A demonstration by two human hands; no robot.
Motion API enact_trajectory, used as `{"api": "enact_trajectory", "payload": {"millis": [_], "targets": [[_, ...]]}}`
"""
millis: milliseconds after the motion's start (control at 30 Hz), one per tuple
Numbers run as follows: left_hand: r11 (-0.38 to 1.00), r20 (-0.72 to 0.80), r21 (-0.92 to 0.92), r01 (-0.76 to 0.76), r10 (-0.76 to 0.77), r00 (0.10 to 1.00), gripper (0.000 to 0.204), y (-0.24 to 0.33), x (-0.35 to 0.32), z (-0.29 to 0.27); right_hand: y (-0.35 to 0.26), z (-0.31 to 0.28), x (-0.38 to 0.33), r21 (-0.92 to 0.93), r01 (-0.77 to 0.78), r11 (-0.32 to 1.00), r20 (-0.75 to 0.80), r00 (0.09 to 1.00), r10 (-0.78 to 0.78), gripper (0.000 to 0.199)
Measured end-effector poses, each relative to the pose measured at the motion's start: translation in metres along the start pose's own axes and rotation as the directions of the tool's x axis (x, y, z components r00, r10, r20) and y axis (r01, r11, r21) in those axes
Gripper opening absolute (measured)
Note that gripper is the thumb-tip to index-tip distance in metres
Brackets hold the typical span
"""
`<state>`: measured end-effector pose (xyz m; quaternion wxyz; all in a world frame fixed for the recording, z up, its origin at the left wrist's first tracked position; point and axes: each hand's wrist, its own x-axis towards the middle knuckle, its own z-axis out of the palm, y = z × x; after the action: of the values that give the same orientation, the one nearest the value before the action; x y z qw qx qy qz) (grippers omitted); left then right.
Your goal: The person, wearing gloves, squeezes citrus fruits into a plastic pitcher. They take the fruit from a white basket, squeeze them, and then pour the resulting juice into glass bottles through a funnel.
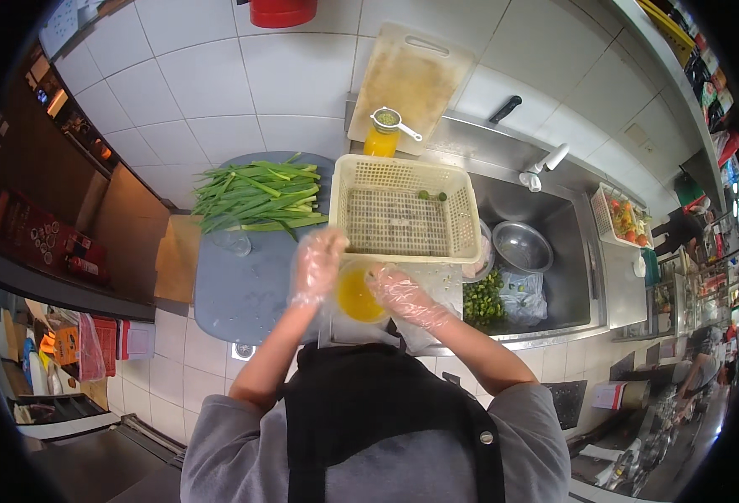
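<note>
- Working at centre of the frame: left hand (319, 261) and right hand (405, 295), both in clear plastic gloves.
- Left hand: just beside the upper-left edge of a round bowl (363, 321) of yellow liquid (356, 295); fingers curled, cannot tell whether they grip anything.
- Right hand: at the bowl's upper-right side, fingers bunched together; anything inside them cannot be made out.
- Above the bowl: rectangular cream perforated plastic basket (399, 176), two small round green fruits (424, 194) at its right.
- Upper centre: container of orange-yellow liquid (380, 145), small strainer (410, 132) on top.
- Left of centre: grey rounded desk (240, 298) bearing long green scallions (260, 194).
- Right: stainless-steel sink (503, 201) with round metal bowl (524, 246), chopped green pieces (484, 299).
</note>
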<state>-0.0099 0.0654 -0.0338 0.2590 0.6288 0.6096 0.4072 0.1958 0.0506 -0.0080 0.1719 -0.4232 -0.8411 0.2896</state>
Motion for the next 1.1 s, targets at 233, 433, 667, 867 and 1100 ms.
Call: {"api": "enact_trajectory", "payload": {"millis": [233,433,667,867,1100], "targets": [[0.982,0.116,0.09,0.167,-0.177,0.977,0.031,-0.031,0.064,0.011,0.028,0.03,-0.011,-0.092,0.208,0.974,-0.076,0.974,-0.215,0.017],[0.99,0.167,0.026,0.141,-0.144,0.975,0.036,-0.037,0.078,0.031,0.029,0.034,-0.012,-0.262,0.224,0.939,-0.059,0.967,-0.247,0.013],[0.998,0.051,-0.067,-0.015,0.018,0.999,0.028,0.016,0.081,0.035,0.023,0.031,-0.011,-0.296,0.188,0.936,-0.129,0.964,-0.234,0.015],[0.972,-0.001,-0.236,-0.018,0.018,1.0,0.027,0.022,0.08,0.047,0.007,0.019,-0.017,-0.172,0.189,0.967,-0.172,0.961,-0.219,0.019],[0.947,-0.048,-0.284,-0.151,0.144,0.988,0.028,0.006,0.076,0.047,0.005,-0.016,-0.053,0.1,-0.038,0.994,-0.184,0.981,0.056,0.022]]}}
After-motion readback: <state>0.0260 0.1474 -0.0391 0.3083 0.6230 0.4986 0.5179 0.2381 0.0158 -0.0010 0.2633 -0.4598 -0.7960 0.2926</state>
